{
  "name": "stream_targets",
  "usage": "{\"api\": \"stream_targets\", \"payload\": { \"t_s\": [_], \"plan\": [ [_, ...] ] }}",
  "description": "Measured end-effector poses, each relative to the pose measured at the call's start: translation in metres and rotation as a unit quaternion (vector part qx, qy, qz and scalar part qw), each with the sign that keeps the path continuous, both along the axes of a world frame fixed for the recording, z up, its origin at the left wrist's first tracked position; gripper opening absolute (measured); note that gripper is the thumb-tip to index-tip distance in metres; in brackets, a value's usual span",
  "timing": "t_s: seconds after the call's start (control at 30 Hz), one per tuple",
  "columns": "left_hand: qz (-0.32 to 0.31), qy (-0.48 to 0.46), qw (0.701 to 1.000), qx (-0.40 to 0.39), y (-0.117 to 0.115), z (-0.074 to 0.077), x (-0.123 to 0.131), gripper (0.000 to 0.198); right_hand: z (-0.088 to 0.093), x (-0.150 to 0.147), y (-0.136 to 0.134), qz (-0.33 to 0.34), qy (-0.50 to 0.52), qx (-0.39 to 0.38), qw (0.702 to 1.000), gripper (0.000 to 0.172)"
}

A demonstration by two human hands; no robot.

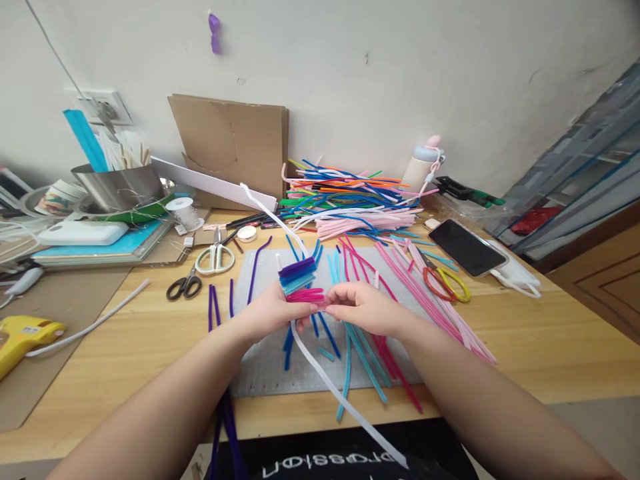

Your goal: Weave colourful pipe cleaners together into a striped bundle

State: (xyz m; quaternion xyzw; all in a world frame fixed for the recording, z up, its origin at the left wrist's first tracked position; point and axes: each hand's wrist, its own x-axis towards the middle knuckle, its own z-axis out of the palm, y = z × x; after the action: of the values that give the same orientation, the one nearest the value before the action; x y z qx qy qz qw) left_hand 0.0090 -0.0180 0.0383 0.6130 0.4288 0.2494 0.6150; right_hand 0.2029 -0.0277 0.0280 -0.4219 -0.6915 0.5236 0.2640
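My left hand (273,310) holds a small striped piece of pipe cleaners (297,275), purple at the top, then blue, light blue and pink. A long white pipe cleaner (325,377) passes through it, one end up toward the back, the other down toward my lap. My right hand (357,308) is closed in a pinch at the right end of the pink strips; what lies between its fingertips is too small to make out. Beneath both hands is a grey cutting mat (260,373) with loose blue, light blue (347,373) and pink pipe cleaners.
Green-handled scissors (215,259), black scissors (185,285) and a yellow glue gun (27,340) lie on the left. A heap of coloured pipe cleaners (350,200) is at the back. To the right are red-and-yellow scissors (447,283), pink pipe cleaners (435,300) and a phone (467,247).
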Motion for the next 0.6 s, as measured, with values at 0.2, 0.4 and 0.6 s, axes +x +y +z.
{"api": "stream_targets", "payload": {
  "t_s": [0.2,0.4,0.6],
  "plan": [
    [-0.02,0.012,1.0,-0.017,0.0003,-0.0025,-0.0018,0.017,-0.0015,-0.0011,0.0001,0.003,-0.001,0.012,1.0,0.011],
    [-0.019,0.016,1.0,-0.015,-0.0002,-0.0007,-0.0018,0.019,-0.0017,-0.0009,0.0004,-0.002,0.032,-0.002,0.999,0.013],
    [-0.027,0.022,0.999,-0.02,-0.0012,0.0016,-0.0006,0.018,-0.0068,-0.001,-0.0004,-0.016,0.006,0.019,1.0,0.008]
  ]
}}
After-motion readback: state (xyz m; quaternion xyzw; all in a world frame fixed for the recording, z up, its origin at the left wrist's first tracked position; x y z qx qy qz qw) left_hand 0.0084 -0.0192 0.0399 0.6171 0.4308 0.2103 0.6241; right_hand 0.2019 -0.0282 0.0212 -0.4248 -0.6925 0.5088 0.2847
